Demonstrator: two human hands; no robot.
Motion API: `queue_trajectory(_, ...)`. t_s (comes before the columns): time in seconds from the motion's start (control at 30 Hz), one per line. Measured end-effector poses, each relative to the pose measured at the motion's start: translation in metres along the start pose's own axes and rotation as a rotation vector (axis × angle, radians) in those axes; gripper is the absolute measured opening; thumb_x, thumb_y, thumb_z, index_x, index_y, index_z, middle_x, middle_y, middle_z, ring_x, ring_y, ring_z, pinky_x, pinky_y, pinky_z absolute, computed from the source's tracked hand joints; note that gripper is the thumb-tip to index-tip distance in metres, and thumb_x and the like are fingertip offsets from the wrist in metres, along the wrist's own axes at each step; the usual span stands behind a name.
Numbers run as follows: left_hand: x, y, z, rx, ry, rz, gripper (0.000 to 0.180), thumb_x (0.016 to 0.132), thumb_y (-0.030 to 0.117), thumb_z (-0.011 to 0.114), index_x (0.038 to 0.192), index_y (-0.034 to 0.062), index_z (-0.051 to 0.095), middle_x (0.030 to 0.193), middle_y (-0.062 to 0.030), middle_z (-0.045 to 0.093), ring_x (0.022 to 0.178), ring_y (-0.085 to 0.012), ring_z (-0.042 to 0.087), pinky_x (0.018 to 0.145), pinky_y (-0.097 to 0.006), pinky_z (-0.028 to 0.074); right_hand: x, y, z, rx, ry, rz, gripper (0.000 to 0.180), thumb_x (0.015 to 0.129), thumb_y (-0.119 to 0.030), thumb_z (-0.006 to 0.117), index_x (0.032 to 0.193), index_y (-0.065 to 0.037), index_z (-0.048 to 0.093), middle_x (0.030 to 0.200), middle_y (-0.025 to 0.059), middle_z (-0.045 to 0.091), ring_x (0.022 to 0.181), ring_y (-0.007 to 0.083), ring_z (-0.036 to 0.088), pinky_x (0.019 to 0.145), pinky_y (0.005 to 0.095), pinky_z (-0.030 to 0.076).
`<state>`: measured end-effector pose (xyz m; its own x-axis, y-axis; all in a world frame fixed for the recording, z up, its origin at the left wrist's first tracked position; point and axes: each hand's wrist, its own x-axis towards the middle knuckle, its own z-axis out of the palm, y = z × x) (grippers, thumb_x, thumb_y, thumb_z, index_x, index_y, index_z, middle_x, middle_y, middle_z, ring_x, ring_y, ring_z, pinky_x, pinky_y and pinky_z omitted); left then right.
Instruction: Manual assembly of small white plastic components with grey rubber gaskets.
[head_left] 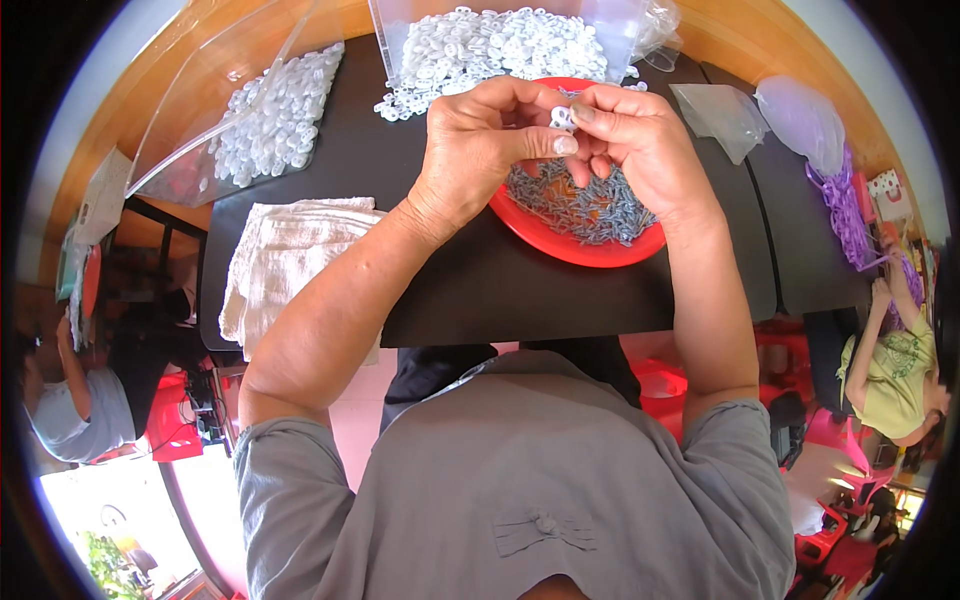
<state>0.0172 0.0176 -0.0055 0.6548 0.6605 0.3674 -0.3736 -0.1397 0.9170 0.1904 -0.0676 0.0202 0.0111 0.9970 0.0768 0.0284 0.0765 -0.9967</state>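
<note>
Pinching 1 small white plastic ring (pixel 562 117) between both hands, left hand (pixel 480 140) and right hand (pixel 640 140) fingers clenched around it. Hovering over the red bowl (pixel 575 245) of grey metal pieces (pixel 590 205) near the desk's (pixel 500 290) far edge.

head-worn fisheye, looking steeply down, close over black table (pixel 470 290)

My hands: two, left (pixel 480 140), right (pixel 640 140). One white ring (pixel 562 117) pinched between my fingers. One red bowl (pixel 570 245), grey pieces (pixel 590 205) inside too many to count. White rings: two heaps, one in clear tub (pixel 500 40), one in clear bag (pixel 265 110), uncountable. One white cloth (pixel 285 260). Two empty clear bags (pixel 725 115). One purple bundle (pixel 845 205). Two other people at edges.
</note>
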Motion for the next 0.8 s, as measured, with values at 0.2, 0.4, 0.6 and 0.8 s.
queue_trajectory(0.2,-0.004,0.003,0.003,0.021,0.035,0.013,0.022,0.079,-0.001,0.075,0.098,-0.0028,0.064,0.083,-0.0081,0.069,0.073,-0.0112,0.065,0.066,-0.023,0.053,-0.002,0.001,0.008,0.092,0.058,0.037,0.025,0.096,-0.022,0.057,0.098,0.001,0.064,0.072,0.0036,0.062,0.055,0.0137,0.059,0.051,0.0216,0.037)
queue_trajectory(0.4,-0.008,0.005,0.003,0.064,-0.029,0.098,0.031,0.076,-0.006,0.076,0.105,-0.0023,0.062,0.088,-0.0024,0.063,0.082,-0.0075,0.059,0.074,-0.021,0.05,-0.004,0.001,0.012,0.16,0.077,0.031,0.025,0.096,-0.023,0.058,0.101,0.001,0.065,0.069,0.0033,0.062,0.053,0.0138,0.058,0.05,0.021,0.037)
queue_trajectory(0.6,-0.009,0.0,0.005,0.003,0.002,0.121,0.031,0.076,-0.007,0.075,0.104,-0.0014,0.062,0.087,-0.0008,0.06,0.081,-0.007,0.058,0.072,-0.021,0.051,-0.003,0.004,0.014,0.102,0.071,-0.009,0.024,0.095,-0.022,0.06,0.099,0.0,0.065,0.069,0.0024,0.061,0.053,0.0121,0.057,0.049,0.0207,0.037)
queue_trajectory(0.8,-0.01,0.0,0.005,-0.025,0.007,0.075,0.031,0.077,-0.006,0.075,0.105,0.0008,0.062,0.085,0.0006,0.058,0.08,-0.0064,0.056,0.067,-0.02,0.05,-0.003,0.008,0.015,0.126,0.09,-0.004,0.023,0.096,-0.021,0.058,0.097,0.0,0.065,0.07,0.0018,0.061,0.052,0.0116,0.057,0.05,0.0203,0.038)
